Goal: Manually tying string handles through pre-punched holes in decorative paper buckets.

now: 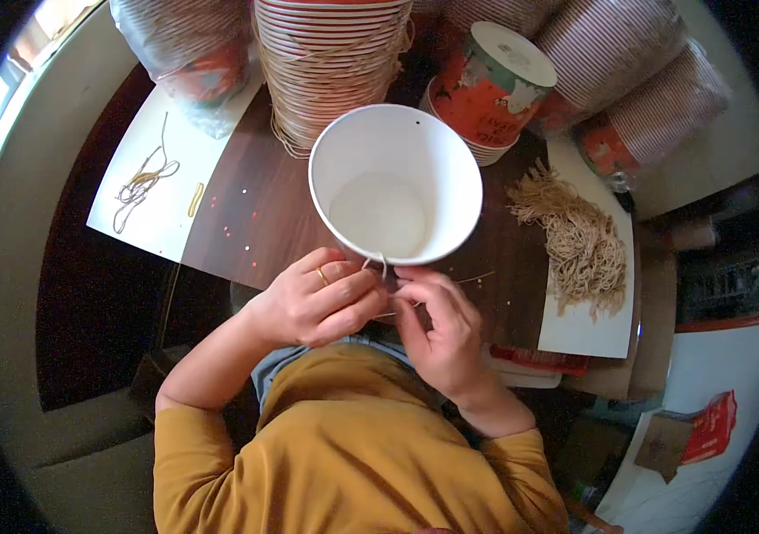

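Note:
A large white paper tub (397, 147) stands on the brown table before me, its mouth tipped toward me. One small dark hole shows near its far rim. At the near rim a thin pale string (385, 263) passes over the edge in a small loop. My left hand (319, 301) is closed, its fingers pinching the string just under the rim. Beside it my right hand (440, 325) is closed too, thumb and forefinger on the string, with a loose end sticking out to the right. The fingers partly hide where the string crosses.
A tall stack of tubs (331, 76) with strings hanging round it stands behind. Red printed tubs (500, 89) and plastic-wrapped stacks (615, 58) crowd the back right. A tangled string bundle (584, 249) lies on the right; a few strings (141, 189) lie on a white sheet (121, 214) at left.

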Demonstrator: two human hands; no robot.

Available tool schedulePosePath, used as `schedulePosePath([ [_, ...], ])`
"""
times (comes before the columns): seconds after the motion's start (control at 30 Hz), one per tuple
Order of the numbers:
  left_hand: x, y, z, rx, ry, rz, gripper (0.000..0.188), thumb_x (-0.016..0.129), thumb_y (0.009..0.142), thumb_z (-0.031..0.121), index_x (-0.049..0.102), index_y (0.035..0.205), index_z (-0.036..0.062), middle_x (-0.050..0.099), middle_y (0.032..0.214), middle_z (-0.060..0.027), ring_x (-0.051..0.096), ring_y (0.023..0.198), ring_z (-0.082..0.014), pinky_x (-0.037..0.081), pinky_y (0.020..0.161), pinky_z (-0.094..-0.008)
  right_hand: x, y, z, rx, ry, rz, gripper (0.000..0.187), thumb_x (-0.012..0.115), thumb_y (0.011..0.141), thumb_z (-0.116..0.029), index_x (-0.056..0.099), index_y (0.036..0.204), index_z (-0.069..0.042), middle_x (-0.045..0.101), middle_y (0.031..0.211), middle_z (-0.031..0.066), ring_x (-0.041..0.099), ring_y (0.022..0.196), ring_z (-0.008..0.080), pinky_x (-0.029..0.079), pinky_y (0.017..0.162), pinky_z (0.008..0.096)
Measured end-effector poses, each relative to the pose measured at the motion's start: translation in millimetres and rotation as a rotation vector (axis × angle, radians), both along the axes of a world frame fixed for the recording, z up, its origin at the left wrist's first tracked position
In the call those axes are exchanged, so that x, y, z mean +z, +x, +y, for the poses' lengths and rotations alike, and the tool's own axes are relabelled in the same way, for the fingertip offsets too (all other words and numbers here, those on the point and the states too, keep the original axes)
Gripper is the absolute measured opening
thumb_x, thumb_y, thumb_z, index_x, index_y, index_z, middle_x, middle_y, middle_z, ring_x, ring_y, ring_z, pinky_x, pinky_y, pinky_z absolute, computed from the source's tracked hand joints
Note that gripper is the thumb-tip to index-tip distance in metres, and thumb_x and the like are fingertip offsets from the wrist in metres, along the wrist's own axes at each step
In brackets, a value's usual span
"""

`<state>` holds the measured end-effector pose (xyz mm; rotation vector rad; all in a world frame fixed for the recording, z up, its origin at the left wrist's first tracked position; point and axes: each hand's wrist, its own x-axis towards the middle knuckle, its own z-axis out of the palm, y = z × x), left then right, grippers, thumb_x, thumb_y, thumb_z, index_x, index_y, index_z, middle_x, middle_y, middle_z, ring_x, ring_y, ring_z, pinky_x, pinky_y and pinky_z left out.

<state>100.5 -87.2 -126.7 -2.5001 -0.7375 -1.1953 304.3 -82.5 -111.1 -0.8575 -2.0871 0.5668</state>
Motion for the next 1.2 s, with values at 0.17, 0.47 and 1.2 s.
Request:
schedulePosePath([
  [0.17, 2.5, -5.9, 7.8, -0.002, -0.01, 0.057, 0.028, 0.061, 0.078, 0.018, 0.059, 0.103, 0.0039, 0.061, 0.096, -0.0105, 0.062, 0.08, -0.0218, 0.052, 0.07, -0.0349, -12.5, -15.3, -0.6, 0.156, -0.33, 0.279, 0.013, 0.06, 0.087, -0.002, 0.056, 0.099, -0.001, 0.064, 0.101, 0.0132, 0.064, 0.089, 0.0241, 0.051, 0.078, 0.0341],
  [0.47, 3.5, -11.1, 23.8, -0.024, 0.109, 0.053, 0.033, 0.062, 0.084, 0.027, 0.057, 0.106, 0.0042, 0.061, 0.095, -0.0093, 0.063, 0.08, -0.0211, 0.052, 0.071, -0.0353, -11.8, -15.4, -11.2, 0.32, -0.766, 0.465, 0.01, 0.052, 0.097, -0.011, 0.052, 0.099, -0.002, 0.061, 0.086, 0.0051, 0.059, 0.079, 0.0095, 0.05, 0.072, 0.0252],
  [1.2, 3.8, 3.3, -34.9, 0.735, 0.025, -0.246, 0.024, 0.07, 0.072, 0.009, 0.068, 0.097, 0.0109, 0.069, 0.094, -0.0006, 0.057, 0.076, -0.0176, 0.034, 0.077, -0.0307, -19.1, -55.5, 12.5, -0.057, 0.091, 0.038, 0.017, 0.062, 0.086, -0.013, 0.063, 0.101, -0.006, 0.065, 0.089, 0.0121, 0.065, 0.076, 0.0296, 0.053, 0.066, 0.0383],
])
